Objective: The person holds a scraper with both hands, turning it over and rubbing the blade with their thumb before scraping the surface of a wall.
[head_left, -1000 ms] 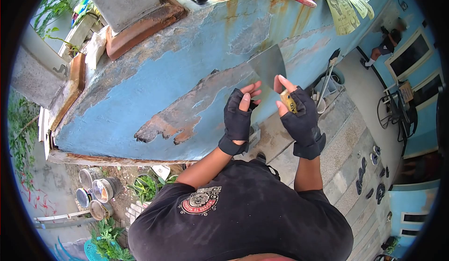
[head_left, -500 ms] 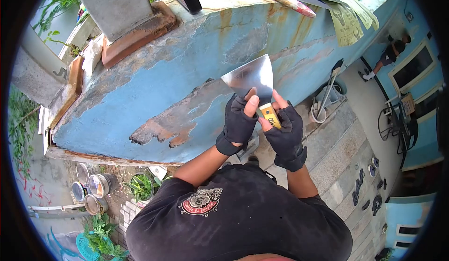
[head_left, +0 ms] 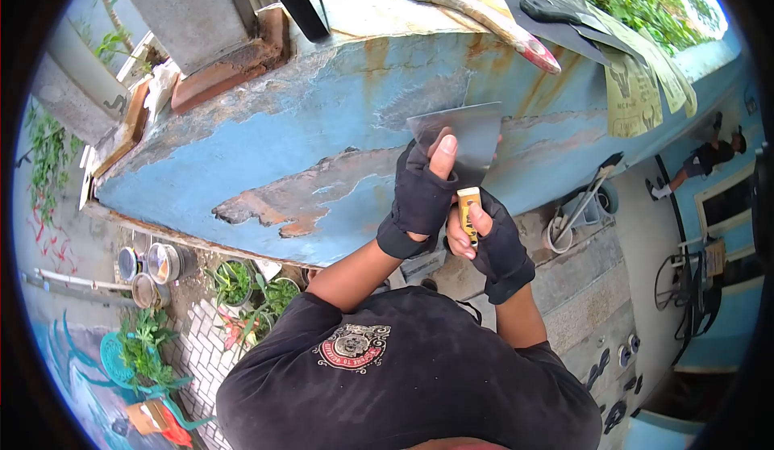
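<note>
A wide steel paint scraper (head_left: 476, 137) with a short yellow handle is held between both hands, blade pointing up. My left hand (head_left: 421, 182), in a black fingerless glove, pinches the blade with the thumb flat on its near face. The handle is gripped by my right hand (head_left: 498, 242), gloved the same way, with the thumb over its side. Behind the blade stands the light-blue wall (head_left: 330, 139), its paint peeled in grey and brown patches.
On the wall's top lie a worn paintbrush (head_left: 463, 2), a black-handled tool (head_left: 552, 11) and yellow-green sandpaper sheets (head_left: 637, 87). Buckets (head_left: 165, 264) and potted plants stand lower left. Another bucket (head_left: 558, 236) holds long-handled tools at right. A person (head_left: 701, 160) is farther off.
My right hand has shifted its grip lower and its thumb now lies across the handle. The blade has moved slightly right and tilted. My view has shifted a little.
</note>
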Demonstrator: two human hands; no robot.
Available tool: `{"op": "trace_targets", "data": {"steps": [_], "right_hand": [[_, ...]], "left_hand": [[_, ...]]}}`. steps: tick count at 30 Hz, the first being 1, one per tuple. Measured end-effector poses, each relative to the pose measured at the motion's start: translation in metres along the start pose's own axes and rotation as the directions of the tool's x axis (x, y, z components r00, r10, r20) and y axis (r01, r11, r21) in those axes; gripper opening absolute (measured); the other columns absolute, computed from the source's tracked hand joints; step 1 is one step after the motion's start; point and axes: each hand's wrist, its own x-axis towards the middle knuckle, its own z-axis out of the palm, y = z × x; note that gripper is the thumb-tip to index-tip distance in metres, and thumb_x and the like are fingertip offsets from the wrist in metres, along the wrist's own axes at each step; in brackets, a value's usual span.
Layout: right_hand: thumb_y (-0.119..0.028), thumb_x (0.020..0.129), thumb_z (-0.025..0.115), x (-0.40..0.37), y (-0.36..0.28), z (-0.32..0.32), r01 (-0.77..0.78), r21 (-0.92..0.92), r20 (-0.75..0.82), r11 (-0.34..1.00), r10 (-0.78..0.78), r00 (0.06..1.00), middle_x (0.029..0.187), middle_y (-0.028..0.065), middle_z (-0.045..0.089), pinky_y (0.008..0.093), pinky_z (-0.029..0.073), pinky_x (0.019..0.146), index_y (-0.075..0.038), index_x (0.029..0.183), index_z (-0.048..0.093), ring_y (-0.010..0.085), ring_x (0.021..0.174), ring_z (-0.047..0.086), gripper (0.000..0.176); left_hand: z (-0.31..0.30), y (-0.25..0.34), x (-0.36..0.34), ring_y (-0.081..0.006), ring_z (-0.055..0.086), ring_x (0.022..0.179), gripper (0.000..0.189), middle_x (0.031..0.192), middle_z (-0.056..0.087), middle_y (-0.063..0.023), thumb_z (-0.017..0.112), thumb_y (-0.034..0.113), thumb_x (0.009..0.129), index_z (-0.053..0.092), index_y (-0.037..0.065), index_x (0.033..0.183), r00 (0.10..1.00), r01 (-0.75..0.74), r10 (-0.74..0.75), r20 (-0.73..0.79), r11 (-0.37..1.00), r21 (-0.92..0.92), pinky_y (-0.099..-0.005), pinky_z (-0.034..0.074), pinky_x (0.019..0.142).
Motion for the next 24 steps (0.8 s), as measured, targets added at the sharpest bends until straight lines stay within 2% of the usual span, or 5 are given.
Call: {"op": "trace_targets", "data": {"steps": [4, 7, 9, 13, 24], "right_hand": [[-0.03, 0.104, 0.045, 0.012, -0.017, -0.004, 0.027, -0.046, 0.017, 0.999, -0.026, 1.0, 0.066, 0.0022, 0.047, 0.0221, 0.033, 0.046, -0.003, 0.111, 0.051, 0.0081, 0.048, 0.04, 0.028], [-0.027, 0.104, 0.046, 0.012, -0.02, -0.006, 0.003, -0.13, 0.028, 0.992, 0.001, 1.0, 0.065, 0.0014, 0.045, 0.0216, 0.033, 0.045, -0.003, 0.11, 0.05, 0.0079, 0.049, 0.04, 0.024], [-0.029, 0.102, 0.049, 0.008, -0.021, 0.003, 0.015, -0.14, -0.079, 0.99, -0.027, 0.997, 0.061, 0.0021, 0.043, 0.024, 0.033, 0.043, -0.006, 0.091, 0.046, 0.0097, 0.046, 0.039, 0.026], [-0.02, 0.102, 0.048, 0.023, -0.041, 0.004, 0.022, -0.266, -0.014, 0.964, -0.026, 1.0, 0.067, -0.0006, 0.05, 0.022, 0.035, 0.047, -0.003, 0.1, 0.054, 0.0061, 0.051, 0.043, 0.018], [-0.014, 0.098, 0.056, 0.008, -0.026, -0.005, 0.126, -0.523, -0.06, 0.843, -0.183, 0.981, 0.071, 0.0022, 0.058, 0.0269, 0.044, 0.06, 0.001, 0.096, 0.06, 0.0109, 0.064, 0.054, 0.016]], "left_hand": [[0.018, 0.022, 0.005, -0.0202, 0.069, 0.089, 0.052, 0.113, 0.068, -0.0192, 0.045, 0.045, 0.102, 0.051, 0.0, 0.129, 0.995, 0.096, -0.094, 0.025, 0.988, -0.123, -0.0269, 0.056, 0.065], [0.022, 0.023, 0.006, -0.0182, 0.069, 0.075, 0.056, 0.111, 0.069, -0.0206, 0.043, 0.049, 0.102, 0.051, 0.0, 0.129, 0.993, 0.113, -0.115, -0.003, 0.983, -0.146, -0.0264, 0.055, 0.058], [0.024, 0.024, 0.005, -0.0175, 0.067, 0.069, 0.057, 0.109, 0.069, -0.0216, 0.043, 0.049, 0.102, 0.052, -0.001, 0.127, 0.994, 0.106, -0.11, -0.023, 0.987, -0.124, -0.0277, 0.055, 0.057], [0.033, 0.032, 0.012, -0.0177, 0.066, 0.065, 0.058, 0.107, 0.069, -0.0237, 0.043, 0.05, 0.102, 0.052, -0.003, 0.125, 0.992, 0.009, -0.029, -0.121, 0.986, -0.165, -0.0293, 0.055, 0.06], [0.037, 0.028, 0.003, -0.0184, 0.066, 0.06, 0.061, 0.096, 0.07, -0.0237, 0.048, 0.054, 0.098, 0.054, -0.003, 0.119, 0.984, 0.072, -0.096, -0.147, 0.984, -0.164, -0.0334, 0.058, 0.065]]}}
